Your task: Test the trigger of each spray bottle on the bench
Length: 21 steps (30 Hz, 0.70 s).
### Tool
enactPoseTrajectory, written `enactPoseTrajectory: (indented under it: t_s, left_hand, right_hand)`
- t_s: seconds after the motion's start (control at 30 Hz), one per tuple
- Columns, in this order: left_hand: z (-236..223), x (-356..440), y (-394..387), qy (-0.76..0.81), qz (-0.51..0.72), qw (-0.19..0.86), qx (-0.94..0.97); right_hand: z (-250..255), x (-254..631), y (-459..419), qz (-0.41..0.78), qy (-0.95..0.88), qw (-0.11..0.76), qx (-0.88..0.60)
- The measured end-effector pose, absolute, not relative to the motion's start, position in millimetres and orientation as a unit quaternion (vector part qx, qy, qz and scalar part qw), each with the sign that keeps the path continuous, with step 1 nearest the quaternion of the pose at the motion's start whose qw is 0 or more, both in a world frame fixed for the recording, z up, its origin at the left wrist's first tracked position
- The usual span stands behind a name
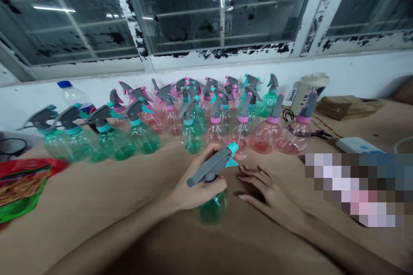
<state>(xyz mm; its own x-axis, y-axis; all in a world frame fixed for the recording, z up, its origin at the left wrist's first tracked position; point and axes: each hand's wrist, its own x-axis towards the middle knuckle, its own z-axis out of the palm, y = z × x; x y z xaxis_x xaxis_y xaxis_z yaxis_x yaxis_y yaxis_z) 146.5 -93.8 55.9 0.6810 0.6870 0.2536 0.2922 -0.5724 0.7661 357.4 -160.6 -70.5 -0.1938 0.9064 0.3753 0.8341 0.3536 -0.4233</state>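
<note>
green spray bottle well right of red packet — left hand curled closed round its neck, just under grey head. right hand farther right of packet, fingers loosely spread and part bent, holding nothing. bottle likely light, thin-walled yet fairly stiff, smooth body perhaps slippery; neck seems best hold, clear of teal trigger. bottle's long axis near upright; head's own length runs slantwise — teal nozzle pointing away from packet.
</note>
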Motion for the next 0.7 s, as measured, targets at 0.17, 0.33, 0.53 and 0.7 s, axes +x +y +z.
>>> enactPoseTrajectory:
  t_s: [0.17,0.33,0.53,0.7]
  left_hand:
    - [55.0,145.7,-90.3,0.294,0.276,0.315,0.859]
    - [50.6,145.8,-88.0,0.295,0.300,0.282,0.862]
    - [50.1,146.5,-88.7,0.303,0.323,0.281,0.851]
    - [50.3,147.4,-91.4,0.301,0.322,0.291,0.850]
  right_hand:
    - [-67.4,356.9,-161.4,0.076,-0.767,0.283,-0.571]
    - [-67.1,357.4,-161.6,0.071,-0.762,0.293,-0.573]
    - [-68.0,359.0,-160.8,0.063,-0.772,0.293,-0.560]
    - [-68.0,359.0,-160.8,0.065,-0.771,0.297,-0.559]
